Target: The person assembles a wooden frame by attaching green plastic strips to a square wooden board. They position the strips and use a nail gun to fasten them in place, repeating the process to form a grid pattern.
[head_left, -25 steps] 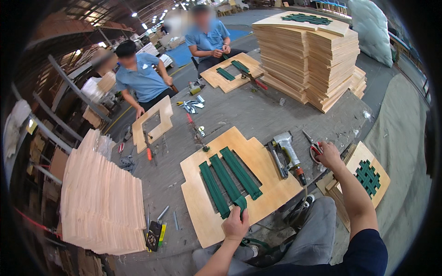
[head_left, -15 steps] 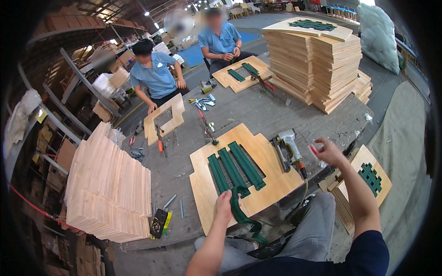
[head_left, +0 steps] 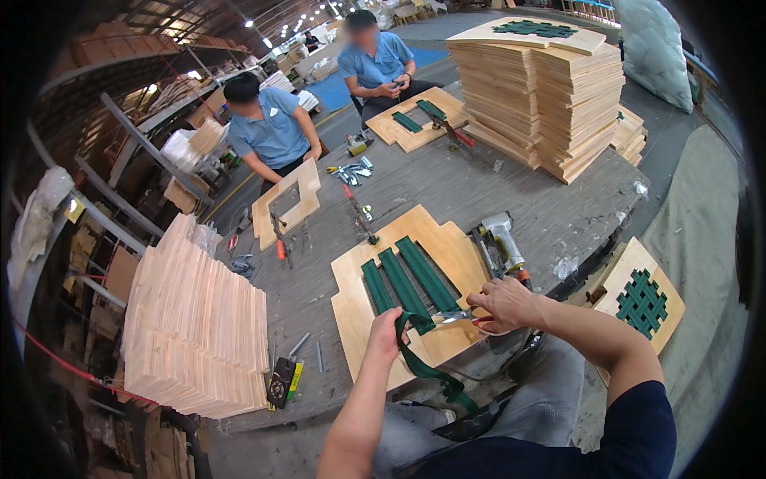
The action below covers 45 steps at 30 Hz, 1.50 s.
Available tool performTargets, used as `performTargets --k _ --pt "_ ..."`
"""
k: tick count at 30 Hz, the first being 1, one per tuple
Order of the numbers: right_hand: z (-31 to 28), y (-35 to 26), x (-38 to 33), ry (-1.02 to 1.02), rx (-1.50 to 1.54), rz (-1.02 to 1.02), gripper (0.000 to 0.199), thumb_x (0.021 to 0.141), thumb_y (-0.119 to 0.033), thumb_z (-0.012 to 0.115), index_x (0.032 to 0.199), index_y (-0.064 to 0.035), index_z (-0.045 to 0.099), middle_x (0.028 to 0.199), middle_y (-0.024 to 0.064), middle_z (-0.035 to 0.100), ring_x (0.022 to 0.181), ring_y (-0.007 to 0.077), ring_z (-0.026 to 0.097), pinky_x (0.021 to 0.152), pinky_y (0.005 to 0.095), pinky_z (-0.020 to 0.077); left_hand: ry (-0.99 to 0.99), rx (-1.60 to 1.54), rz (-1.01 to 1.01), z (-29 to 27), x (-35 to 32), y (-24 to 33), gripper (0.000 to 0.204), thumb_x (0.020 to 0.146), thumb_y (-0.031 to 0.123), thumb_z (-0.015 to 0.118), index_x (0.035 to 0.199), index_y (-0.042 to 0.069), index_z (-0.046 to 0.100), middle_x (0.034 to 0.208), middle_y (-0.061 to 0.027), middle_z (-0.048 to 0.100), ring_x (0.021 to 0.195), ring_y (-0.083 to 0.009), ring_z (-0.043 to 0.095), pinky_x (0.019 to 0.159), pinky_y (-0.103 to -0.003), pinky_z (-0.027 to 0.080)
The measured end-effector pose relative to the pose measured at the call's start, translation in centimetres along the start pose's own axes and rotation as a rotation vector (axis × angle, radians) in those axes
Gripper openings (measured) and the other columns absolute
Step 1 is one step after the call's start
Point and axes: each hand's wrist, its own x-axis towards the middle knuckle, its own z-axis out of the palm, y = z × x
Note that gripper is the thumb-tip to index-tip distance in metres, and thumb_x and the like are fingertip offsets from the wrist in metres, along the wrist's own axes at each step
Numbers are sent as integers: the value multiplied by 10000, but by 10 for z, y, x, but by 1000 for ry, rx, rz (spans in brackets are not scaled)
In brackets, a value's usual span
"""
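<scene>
A light wooden board (head_left: pixel 355 275) with a cut-out lies before me on the worktable, three green webbing strips (head_left: pixel 427 275) stretched side by side across its opening. My left hand (head_left: pixel 384 335) is closed around the green webbing strap (head_left: pixel 427 369) at the board's near edge; the strap's loose end hangs over my lap. In my right hand (head_left: pixel 504 303) are scissors (head_left: pixel 455 317) with red handles, their blades pointing left at the strap beside my left fingers. Whether the blades touch the webbing I cannot tell.
A staple gun (head_left: pixel 501 239) with a hose lies right of the board. Tall board stacks stand at left (head_left: pixel 199 327) and back right (head_left: pixel 535 112). A tape measure (head_left: pixel 279 382) and metal staple strips (head_left: pixel 319 356) lie near left. Two people in blue shirts sit across the table.
My right hand has swung left and down from beside the table with the scissors, bringing them to the strap. My left hand keeps its hold on the webbing near the board.
</scene>
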Motion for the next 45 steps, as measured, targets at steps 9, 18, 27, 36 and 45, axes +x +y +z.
performTargets --k 9,18,27,36,45 --pt "10 3 48 -154 -57 -155 528 831 -513 748 1181 -155 580 956 164 687 942 383 703 762 500 542 4 67 19 3 -11 -1 231 1007 275 606 877 88 639 698 -40 620 515 -135 554 442 -278 435" --pt "20 18 63 -234 9 -261 471 858 -474 735 1169 -162 568 854 143 684 819 388 710 671 505 540 -33 75 48 1 -17 0 194 1003 260 627 885 108 648 679 12 605 525 -105 555 447 -269 442" --pt "34 -1 54 23 260 -225 425 854 -377 757 1177 -159 587 875 126 708 824 373 712 670 485 549 -49 6 209 5 -45 3 234 1039 224 541 936 33 629 753 -76 625 589 -177 587 510 -312 498" --pt "6 123 -44 502 45 943 354 890 -319 702 1132 -72 625 1070 209 693 967 409 692 812 511 557 69 -335 104 -74 -163 -55 295 1081 211 468 1256 -21 522 1022 -197 690 898 -360 702 801 -502 593" --pt "36 94 36 329 194 867 498 941 -401 689 1196 16 598 1150 290 661 1059 443 671 900 499 554 -23 -640 -40 -52 -193 -144 332 1003 105 505 1294 -51 539 1144 -244 686 1096 -457 671 1003 -590 515"
